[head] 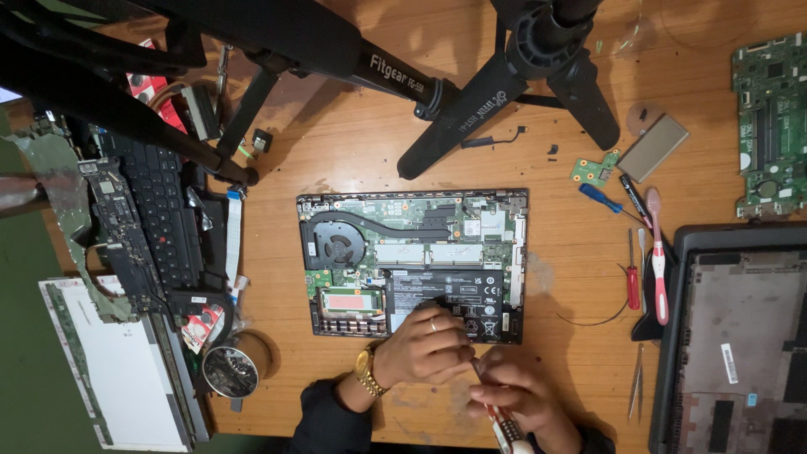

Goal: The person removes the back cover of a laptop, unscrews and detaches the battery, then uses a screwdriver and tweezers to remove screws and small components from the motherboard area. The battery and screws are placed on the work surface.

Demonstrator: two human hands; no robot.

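- The left hand, with a ring on one finger and a gold watch at the wrist, rests on the near edge of the opened laptop; its fingers are curled and pressed onto the black battery, and whether they pinch anything I cannot tell.
- The right hand is closed around a screwdriver with a red and white handle, its shaft angled up toward the laptop's near edge beside the left hand.
- The laptop lies bottom-up in the middle of the wooden table, its cover already off: fan, heat pipe, green circuit board and battery all show. The battery sits in its bay, so by my judgement the strip-down is only partly done.
- At the table's right edge lies a dark laptop cover; beside it are a red screwdriver, a pink brush and tweezers.
- At the left edge sit a loose keyboard and a white panel; black tripod legs cross the far side.
- The screwdriver tip is hidden by the hands, its handle is cut off at the bottom of the picture, and screws are too small to make out.
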